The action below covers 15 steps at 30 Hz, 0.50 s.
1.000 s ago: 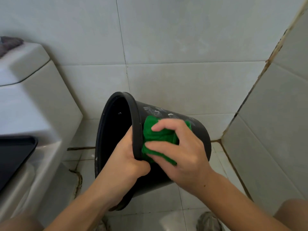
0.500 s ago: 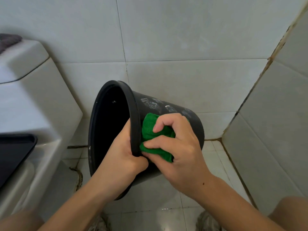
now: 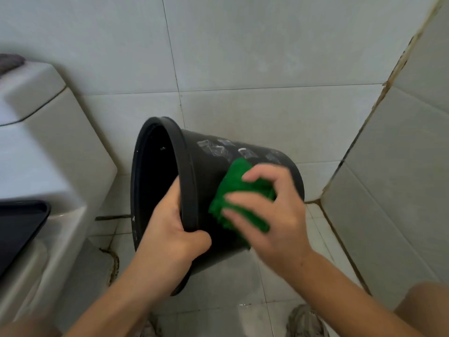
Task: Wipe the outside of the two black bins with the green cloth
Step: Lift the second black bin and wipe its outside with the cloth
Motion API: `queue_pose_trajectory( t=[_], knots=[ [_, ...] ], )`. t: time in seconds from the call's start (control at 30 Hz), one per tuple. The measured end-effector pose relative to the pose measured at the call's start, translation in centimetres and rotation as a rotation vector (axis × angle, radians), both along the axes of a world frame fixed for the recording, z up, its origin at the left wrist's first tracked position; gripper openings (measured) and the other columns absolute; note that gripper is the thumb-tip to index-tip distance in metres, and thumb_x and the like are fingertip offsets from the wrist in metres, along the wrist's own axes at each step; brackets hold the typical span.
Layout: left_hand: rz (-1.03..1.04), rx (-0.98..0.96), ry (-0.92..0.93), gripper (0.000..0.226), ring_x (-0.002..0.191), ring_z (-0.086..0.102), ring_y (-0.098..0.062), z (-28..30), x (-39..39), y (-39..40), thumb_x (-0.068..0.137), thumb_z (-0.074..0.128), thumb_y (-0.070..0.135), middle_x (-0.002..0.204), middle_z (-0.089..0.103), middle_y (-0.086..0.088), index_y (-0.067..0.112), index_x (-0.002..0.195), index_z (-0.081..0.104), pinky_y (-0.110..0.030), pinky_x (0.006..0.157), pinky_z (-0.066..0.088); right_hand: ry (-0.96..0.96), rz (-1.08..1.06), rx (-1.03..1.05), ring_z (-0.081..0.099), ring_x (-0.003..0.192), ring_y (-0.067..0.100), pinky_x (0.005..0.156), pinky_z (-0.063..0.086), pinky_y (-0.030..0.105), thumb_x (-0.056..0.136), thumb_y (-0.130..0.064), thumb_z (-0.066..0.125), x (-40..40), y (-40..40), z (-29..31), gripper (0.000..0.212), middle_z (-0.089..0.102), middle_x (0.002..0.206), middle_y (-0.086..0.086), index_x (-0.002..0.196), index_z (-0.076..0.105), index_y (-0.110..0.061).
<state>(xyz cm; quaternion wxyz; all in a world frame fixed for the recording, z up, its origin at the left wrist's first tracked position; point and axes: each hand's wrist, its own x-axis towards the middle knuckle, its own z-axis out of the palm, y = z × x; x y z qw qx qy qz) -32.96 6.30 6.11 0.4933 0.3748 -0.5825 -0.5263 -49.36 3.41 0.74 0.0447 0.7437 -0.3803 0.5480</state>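
One black bin (image 3: 206,161) is held tipped on its side in mid-air, its open mouth facing left and its base toward the corner. My left hand (image 3: 170,237) grips the bin's rim, thumb on the outside and fingers hidden inside. My right hand (image 3: 274,215) holds a bunched green cloth (image 3: 237,188) and presses it against the bin's outer wall, right of the rim. Whitish label remains show on the bin's upper side. A second bin is not in view.
A white toilet cistern (image 3: 48,147) fills the left, with a black tray-like object (image 3: 17,224) at the lower left edge. Tiled walls meet in a corner at the right (image 3: 379,105). The tiled floor (image 3: 218,300) lies below, with a shoe (image 3: 306,322) at the bottom.
My right hand has slid the green cloth away from the rim, toward the bin's base. The left hand keeps its grip on the rim; the bin has shifted slightly.
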Motion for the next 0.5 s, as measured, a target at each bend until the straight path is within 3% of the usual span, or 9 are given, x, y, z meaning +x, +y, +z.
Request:
queue_pose_trajectory(
  t=[0.1,0.17,0.23,0.37,0.43,0.5],
  knots=[
    [0.043,-0.009,-0.055,0.073,0.048,0.049,-0.011,0.7,0.3,0.6,0.053,0.049,-0.015,0.057,0.057,0.003,0.041,0.096,0.068,-0.015,0.046,0.036,-0.232,-0.264,0.178,0.051,0.109,0.013,0.096,0.035,0.008,0.09,-0.031,0.06,-1.7,-1.4,0.1,0.025,0.046,0.116,-0.004,0.103,0.071,-0.013],
    [0.03,-0.024,-0.113,0.079,0.044,0.049,-0.002,1.0,0.2,0.9,0.063,0.049,-0.033,0.053,0.057,0.013,0.033,0.104,0.064,-0.01,0.045,0.037,-0.252,-0.376,0.22,0.05,0.11,0.012,0.094,0.032,0.003,0.091,-0.033,0.055,-1.9,-1.4,-0.7,0.032,0.043,0.12,-0.005,0.11,0.07,-0.012],
    [-0.002,-0.027,-0.162,0.082,0.044,0.054,0.005,1.0,0.0,1.1,0.066,0.04,-0.042,0.052,0.059,0.019,0.025,0.11,0.058,-0.007,0.043,0.039,-0.226,-0.385,0.206,0.046,0.112,0.008,0.095,0.034,0.005,0.092,-0.035,0.054,-1.5,-1.0,-1.6,0.035,0.044,0.122,-0.002,0.112,0.069,-0.01],
    [-0.02,-0.008,-0.068,0.075,0.05,0.059,0.002,0.4,-0.3,0.6,0.063,0.045,-0.037,0.06,0.066,0.012,0.025,0.101,0.065,-0.01,0.046,0.044,-0.121,-0.28,0.065,0.055,0.11,0.023,0.093,0.047,0.033,0.093,-0.038,0.057,0.4,0.4,-1.0,0.036,0.055,0.119,0.013,0.104,0.073,-0.008],
    [-0.032,-0.029,-0.061,0.072,0.049,0.054,0.001,0.1,-0.6,0.5,0.056,0.047,-0.02,0.06,0.063,0.012,0.036,0.095,0.069,-0.012,0.045,0.042,-0.011,-0.17,-0.071,0.058,0.107,0.026,0.094,0.046,0.031,0.094,-0.032,0.059,1.3,1.3,-0.2,0.03,0.059,0.115,0.016,0.097,0.076,-0.007],
    [-0.039,-0.035,-0.051,0.069,0.048,0.051,0.003,-0.1,-0.8,0.5,0.054,0.044,-0.02,0.058,0.061,0.016,0.029,0.097,0.067,-0.009,0.045,0.04,0.055,-0.106,-0.127,0.058,0.106,0.024,0.096,0.043,0.027,0.093,-0.028,0.061,1.1,1.1,0.5,0.026,0.06,0.114,0.012,0.092,0.076,-0.006]
  ],
)
